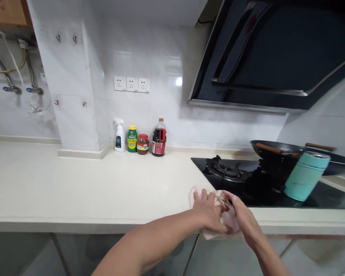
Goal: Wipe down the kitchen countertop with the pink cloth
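A crumpled pale pink cloth (230, 219) is bunched at the front edge of the countertop, beside the near left corner of the stove. My left hand (210, 213) lies over it, with its fingers curled into the folds. On the cloth's right side, my right hand (245, 217) holds it with the thumb side up. Part of the cloth pokes out past my left fingertips, and another part hangs over the counter edge. The inner fingers of my right hand are partly hidden.
The black gas stove (251, 191) carries a wok (268, 147) and a tilted-looking turquoise flask (307, 176). Along the wall stand a spray bottle (119, 136), a green bottle (132, 140), a red-lidded jar (143, 145) and a dark sauce bottle (159, 140). A range hood (276, 57) hangs above.
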`<state>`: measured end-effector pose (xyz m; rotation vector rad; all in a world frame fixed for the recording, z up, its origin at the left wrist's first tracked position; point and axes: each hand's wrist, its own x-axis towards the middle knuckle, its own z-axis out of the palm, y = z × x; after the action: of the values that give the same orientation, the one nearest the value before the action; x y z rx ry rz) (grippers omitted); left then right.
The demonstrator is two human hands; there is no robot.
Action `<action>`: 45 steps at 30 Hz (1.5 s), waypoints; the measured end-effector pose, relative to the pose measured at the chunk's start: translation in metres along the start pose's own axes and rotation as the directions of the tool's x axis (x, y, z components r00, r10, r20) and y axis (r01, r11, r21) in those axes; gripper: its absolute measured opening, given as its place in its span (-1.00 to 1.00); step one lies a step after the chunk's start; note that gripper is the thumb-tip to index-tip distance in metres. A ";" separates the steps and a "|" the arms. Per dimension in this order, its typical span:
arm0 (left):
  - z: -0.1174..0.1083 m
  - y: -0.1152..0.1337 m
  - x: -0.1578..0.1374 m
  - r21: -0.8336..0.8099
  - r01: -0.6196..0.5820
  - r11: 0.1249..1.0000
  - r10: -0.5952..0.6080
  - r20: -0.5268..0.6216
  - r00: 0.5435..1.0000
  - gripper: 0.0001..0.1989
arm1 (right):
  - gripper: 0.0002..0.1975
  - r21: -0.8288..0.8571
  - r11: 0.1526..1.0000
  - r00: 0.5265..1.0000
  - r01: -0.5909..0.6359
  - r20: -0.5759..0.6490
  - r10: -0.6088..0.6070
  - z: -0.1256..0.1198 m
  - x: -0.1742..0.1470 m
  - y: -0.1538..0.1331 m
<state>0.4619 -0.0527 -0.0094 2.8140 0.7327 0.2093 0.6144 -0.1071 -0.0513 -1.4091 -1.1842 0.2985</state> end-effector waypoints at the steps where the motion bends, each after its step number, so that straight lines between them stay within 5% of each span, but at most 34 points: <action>1: 0.002 0.001 0.001 0.020 0.008 1.000 -0.007 -0.014 1.000 -0.08 | -0.39 -0.054 0.998 0.999 0.017 0.050 -0.014 0.001 0.004 0.004; 6: 0.016 0.006 0.003 0.107 0.039 0.993 -0.025 -0.133 0.991 0.08 | -0.36 -0.406 0.889 0.975 0.212 0.022 -0.222 0.022 -0.001 0.014; 12: 0.035 -0.003 -0.036 0.359 -0.015 0.933 0.151 -0.355 0.922 -0.34 | -0.32 -0.524 0.811 0.898 0.260 -0.179 -0.403 0.050 -0.050 0.012; 15: 0.033 -0.017 -0.067 0.464 0.011 0.886 0.228 -0.457 0.860 -0.55 | -0.38 -0.530 0.800 0.835 0.283 -0.274 -0.477 0.079 -0.070 0.001; 19: 0.020 -0.042 -0.114 0.519 0.073 0.852 0.209 -0.465 0.860 -0.62 | -0.45 -0.498 0.778 0.768 0.383 -0.297 -0.567 0.130 -0.092 -0.024; 25: 0.007 -0.091 -0.202 0.516 0.203 0.832 0.105 -0.507 0.856 -0.64 | -0.54 -0.409 0.750 0.762 0.521 -0.174 -0.624 0.209 -0.134 -0.070; 31: 0.000 -0.160 -0.310 0.472 0.325 0.819 0.049 -0.623 0.781 -0.68 | -0.52 -0.251 0.710 0.748 0.658 0.102 -0.656 0.293 -0.182 -0.128; 34: -0.011 -0.192 -0.364 0.469 0.360 0.806 0.011 -0.621 0.784 -0.71 | -0.48 -0.096 0.712 0.707 0.696 0.267 -0.655 0.320 -0.199 -0.161; 38: -0.031 -0.227 -0.430 0.400 0.452 0.797 -0.174 -0.565 0.806 -0.62 | -0.59 0.187 0.655 0.532 0.732 0.444 -0.721 0.316 -0.184 -0.181; 39: -0.037 -0.235 -0.447 0.373 0.490 0.788 -0.235 -0.552 0.800 -0.54 | -0.62 0.189 0.659 0.538 0.728 0.437 -0.720 0.307 -0.170 -0.177; 41: -0.051 -0.249 -0.478 0.328 0.569 0.754 -0.347 -0.536 0.770 -0.43 | -0.61 0.078 0.701 0.623 0.709 0.395 -0.675 0.283 -0.132 -0.156; 45: -0.077 -0.266 -0.529 0.320 0.657 0.682 -0.461 -0.509 0.727 -0.31 | -0.38 -0.188 0.745 0.725 0.641 0.469 -0.505 0.227 -0.045 -0.069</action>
<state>-0.1333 -0.0748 -0.0449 2.7955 1.9809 0.5510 0.3885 -0.0235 -0.0717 -1.2012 -2.0329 -0.0938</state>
